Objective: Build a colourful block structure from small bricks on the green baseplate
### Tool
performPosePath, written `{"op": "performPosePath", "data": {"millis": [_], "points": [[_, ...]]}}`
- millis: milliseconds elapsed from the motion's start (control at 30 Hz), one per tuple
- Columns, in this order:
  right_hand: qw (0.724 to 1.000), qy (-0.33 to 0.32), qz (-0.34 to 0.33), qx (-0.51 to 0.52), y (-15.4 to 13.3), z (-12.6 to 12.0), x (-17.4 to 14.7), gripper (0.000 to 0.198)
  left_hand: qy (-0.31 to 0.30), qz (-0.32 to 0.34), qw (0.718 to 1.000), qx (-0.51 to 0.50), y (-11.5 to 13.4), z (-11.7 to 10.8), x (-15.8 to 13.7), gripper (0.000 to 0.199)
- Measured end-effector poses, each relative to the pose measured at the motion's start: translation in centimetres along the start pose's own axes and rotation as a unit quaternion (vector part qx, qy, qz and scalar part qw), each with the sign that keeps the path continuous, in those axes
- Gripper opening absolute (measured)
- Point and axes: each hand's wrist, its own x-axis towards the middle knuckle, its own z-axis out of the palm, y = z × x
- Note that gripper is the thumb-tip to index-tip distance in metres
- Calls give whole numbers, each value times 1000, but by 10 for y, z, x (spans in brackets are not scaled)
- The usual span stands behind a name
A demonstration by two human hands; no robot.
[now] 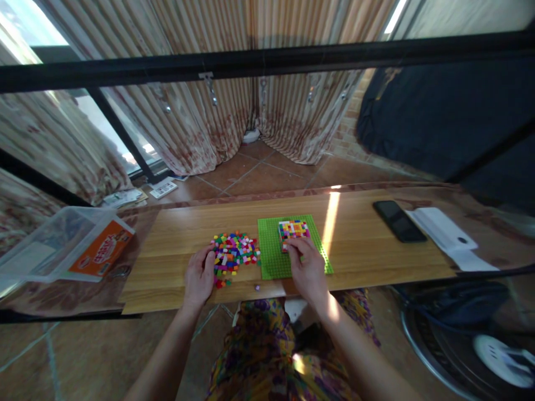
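- The left hand [199, 279] is at the left edge of the pile [236, 252], its thumb and forefinger curled narrow against the outermost bricks; whether they hold one, I cannot tell.
- The right hand [308, 268] is over the plate [271, 257], its fingers [294, 257] bent and drawn close together at the near edge of the build [295, 227]; whether a brick sits between the tips is too small to tell.
- The build stands on the plate, just beyond the right fingers, a low block of bricks with white, yellow, orange and pink on its top.
- The green, studded plate lies flat under the right fingers and reaches out to both sides of them.
- The pile spreads just right of the left fingers, loose and many-coloured, its right side close to the plate's left edge.
- One small purple brick [257, 287] lies apart on the surface [179, 234], between the two hands and nearer the person than the pile.
- The phone [399, 221] lies dark side up, well to the right of the right fingers and a little beyond them.
- A white object [445, 229] lies farther right, just beside the phone.
- A clear bin [58, 236] with an orange label [100, 253] stands well left of the left fingers.
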Motion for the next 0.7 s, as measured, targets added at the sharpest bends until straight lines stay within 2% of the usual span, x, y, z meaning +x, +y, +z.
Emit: {"op": "performPosePath", "data": {"millis": [133, 333, 700], "points": [[997, 69, 29, -13, 14, -18, 11, 22, 1, -4, 1000, 0, 3, 0, 0, 44], [994, 105, 26, -20, 26, -26, 17, 19, -3, -10, 1000, 8, 7, -1, 0, 44], [991, 70, -34, -105, 45, -22, 30, 19, -6, -3, 1000, 3, 6, -1, 0, 44]]}}
